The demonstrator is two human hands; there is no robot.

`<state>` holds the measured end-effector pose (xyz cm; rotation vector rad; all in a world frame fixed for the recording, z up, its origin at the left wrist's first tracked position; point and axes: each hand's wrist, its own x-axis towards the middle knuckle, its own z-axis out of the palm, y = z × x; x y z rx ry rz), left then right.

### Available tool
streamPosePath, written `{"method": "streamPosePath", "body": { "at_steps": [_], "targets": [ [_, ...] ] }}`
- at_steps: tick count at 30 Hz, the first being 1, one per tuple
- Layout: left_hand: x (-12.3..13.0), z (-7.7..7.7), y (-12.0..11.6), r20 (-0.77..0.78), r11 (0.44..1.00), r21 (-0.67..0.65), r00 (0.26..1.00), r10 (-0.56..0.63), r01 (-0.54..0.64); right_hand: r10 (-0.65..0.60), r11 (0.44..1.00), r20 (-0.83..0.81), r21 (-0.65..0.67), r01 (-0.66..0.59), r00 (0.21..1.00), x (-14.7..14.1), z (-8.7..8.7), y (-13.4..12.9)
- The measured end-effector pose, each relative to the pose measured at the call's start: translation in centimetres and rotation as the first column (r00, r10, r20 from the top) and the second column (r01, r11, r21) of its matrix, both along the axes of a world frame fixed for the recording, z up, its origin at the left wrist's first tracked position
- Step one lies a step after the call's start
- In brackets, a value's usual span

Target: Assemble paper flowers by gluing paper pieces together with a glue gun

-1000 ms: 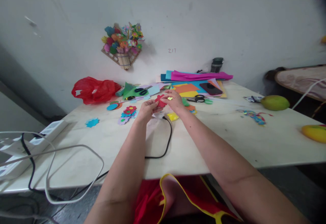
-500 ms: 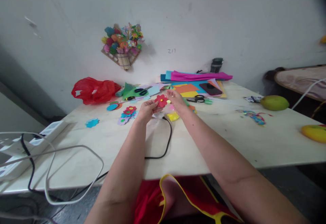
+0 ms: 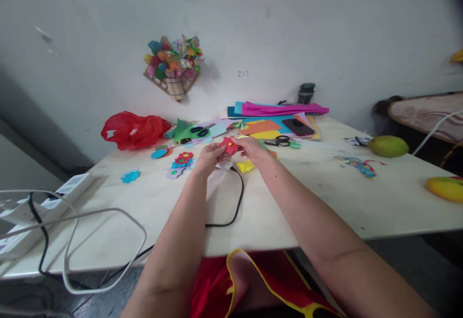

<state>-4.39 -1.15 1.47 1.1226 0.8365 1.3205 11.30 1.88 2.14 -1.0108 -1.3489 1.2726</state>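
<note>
A red flower cutout [image 3: 229, 145] with a small yellow centre is held up over the middle of the table. My left hand [image 3: 211, 156] pinches its left edge between thumb and fingers. At the flower's right edge, my right hand [image 3: 249, 149] has its fingers closed on it; part of the petals is hidden there. Left of my hands lies a small pile of flower cutouts [image 3: 181, 164] in red, blue and lilac. A yellow piece [image 3: 246, 166] lies just below my right hand, and a black cable [image 3: 241, 192] runs under my arms.
Scissors [image 3: 282, 140] and coloured sheets [image 3: 264, 127] with a phone [image 3: 298, 126] lie at the back. A red plastic bag [image 3: 135, 130] is back left. Near the left edge are a power strip [image 3: 72, 188] and loose white cables [image 3: 141, 221]. A green mango [image 3: 388, 146] is at right.
My right hand has moved down and left onto the red flower's right edge, its fingers now closed there. The left hand keeps holding the flower, which is slightly tilted.
</note>
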Motion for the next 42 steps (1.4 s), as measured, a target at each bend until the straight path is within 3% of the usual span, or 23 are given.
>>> {"method": "streamPosePath", "body": {
  "at_steps": [11, 18, 36, 42],
  "targets": [
    [-0.12, 0.14, -0.1, 0.009, 0.999, -0.013, 0.999, -0.031, 0.031, -0.058, 0.998, -0.029, -0.036, 0.057, 0.998, -0.06, 0.55, -0.42],
    [-0.25, 0.0, -0.05, 0.003, 0.999, -0.002, 0.999, -0.043, 0.043, 0.055, 0.998, 0.01, -0.027, -0.055, 0.998, 0.37, 0.61, -0.34],
    [0.15, 0.25, -0.47, -0.046, 0.999, -0.025, 0.998, -0.046, 0.045, -0.04, 0.999, 0.086, 0.01, 0.04, 0.995, 0.0, -0.15, -0.02],
    [0.09, 0.44, -0.5, -0.039, 0.999, -0.026, 0.998, -0.043, 0.042, 0.061, 0.998, 0.058, 0.008, -0.061, 0.996, 0.36, 0.59, -0.45]
  ]
}}
